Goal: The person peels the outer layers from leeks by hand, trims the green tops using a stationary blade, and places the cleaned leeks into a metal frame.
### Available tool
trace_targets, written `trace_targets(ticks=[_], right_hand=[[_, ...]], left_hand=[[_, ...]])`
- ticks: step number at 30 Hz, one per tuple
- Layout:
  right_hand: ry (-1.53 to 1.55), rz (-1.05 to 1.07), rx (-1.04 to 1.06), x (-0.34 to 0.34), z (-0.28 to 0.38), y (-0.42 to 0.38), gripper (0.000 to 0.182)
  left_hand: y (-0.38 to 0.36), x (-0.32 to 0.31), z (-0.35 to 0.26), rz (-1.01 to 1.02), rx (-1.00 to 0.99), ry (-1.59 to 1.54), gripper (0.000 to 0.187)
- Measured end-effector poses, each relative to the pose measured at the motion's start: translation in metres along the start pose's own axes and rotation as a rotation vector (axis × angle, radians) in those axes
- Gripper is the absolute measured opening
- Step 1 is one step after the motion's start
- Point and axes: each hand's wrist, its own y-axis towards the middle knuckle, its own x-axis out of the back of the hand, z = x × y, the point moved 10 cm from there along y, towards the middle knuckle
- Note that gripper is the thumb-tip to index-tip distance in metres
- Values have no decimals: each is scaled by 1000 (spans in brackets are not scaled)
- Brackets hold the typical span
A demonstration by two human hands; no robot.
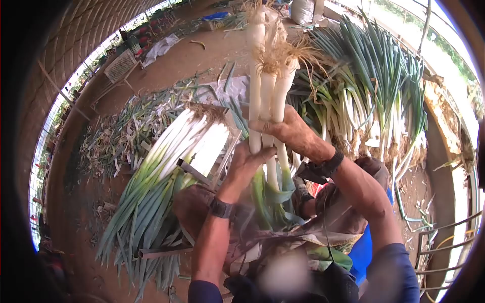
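Observation:
Several leeks [266, 96] stand upright in front of me, white stems and hairy roots at the top, green leaves down near my lap. My left hand [247, 160] is wrapped round the stems lower down. Just above it, on the right side, my right hand [287, 132] grips the same stems. Both wrists wear dark bands. To the left, a pile of cleaned leeks [166, 151] lies on a metal frame [194, 171], roots up and leaves hanging down.
Untrimmed leeks [369, 86] are heaped at the right. Cut leaf scraps [118, 131] cover the ground at the left. A wire rack [120, 66] stands at the back left, a white sack [302, 11] at the back. Metal bars [444, 252] are at the lower right.

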Motion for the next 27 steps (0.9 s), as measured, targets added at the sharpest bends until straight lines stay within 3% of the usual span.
trace_targets(ticks=[3, 5, 8, 13, 16, 17, 23, 27], right_hand=[[87, -70, -81, 16, -8, 1, 37], [364, -93, -136, 22, 12, -4, 59], [495, -57, -108, 48, 9, 3, 65], [455, -104, -95, 56, 6, -8, 64], [84, -99, -72, 39, 2, -15, 62], [-86, -65, -190, 36, -4, -18, 56], [71, -176, -103, 60, -8, -23, 48], [126, -149, -164, 66, -15, -25, 60]], left_hand=[[-1, -7, -7, 64, 5, -5, 39], [-2, -8, -6, 72, 46, 73, 44], [1, -5, -3, 100, 33, -180, 55], [2, -13, -3, 145, 14, -227, 54], [5, -23, 3, 136, 22, -147, 52], [6, -26, 0, 158, 11, -91, 52], [-1, -25, -3, 153, 85, -178, 54], [4, -8, 1, 91, 60, -70, 59]])
